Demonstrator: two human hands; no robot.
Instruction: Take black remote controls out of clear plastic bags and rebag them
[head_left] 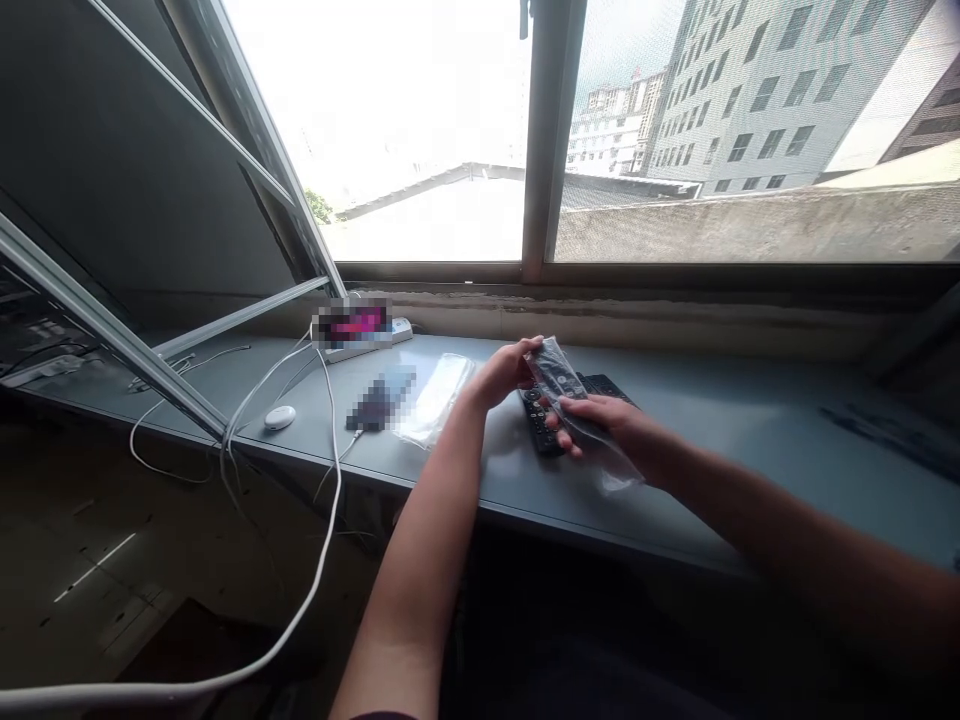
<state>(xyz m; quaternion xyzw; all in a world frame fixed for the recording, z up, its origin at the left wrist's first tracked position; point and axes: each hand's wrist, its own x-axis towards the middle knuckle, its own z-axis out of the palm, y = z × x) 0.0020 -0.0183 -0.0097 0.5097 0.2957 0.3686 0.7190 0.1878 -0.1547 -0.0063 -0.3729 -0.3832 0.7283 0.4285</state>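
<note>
A dark remote control in a clear plastic bag is held between both hands above the bench. My left hand pinches the bag's far end. Around the middle, my right hand is closed on the bagged remote, and the bag's loose end hangs down toward me past the fingers. Beneath the hands, other black remote controls lie on the grey bench, partly hidden. Left of my left forearm rests a stack of clear plastic bags.
A blurred phone-like device with a cable lies beside the bags. Further left are a small white oval case, a power strip and looping white cables. A metal frame slants at left. Behind the bench is a window.
</note>
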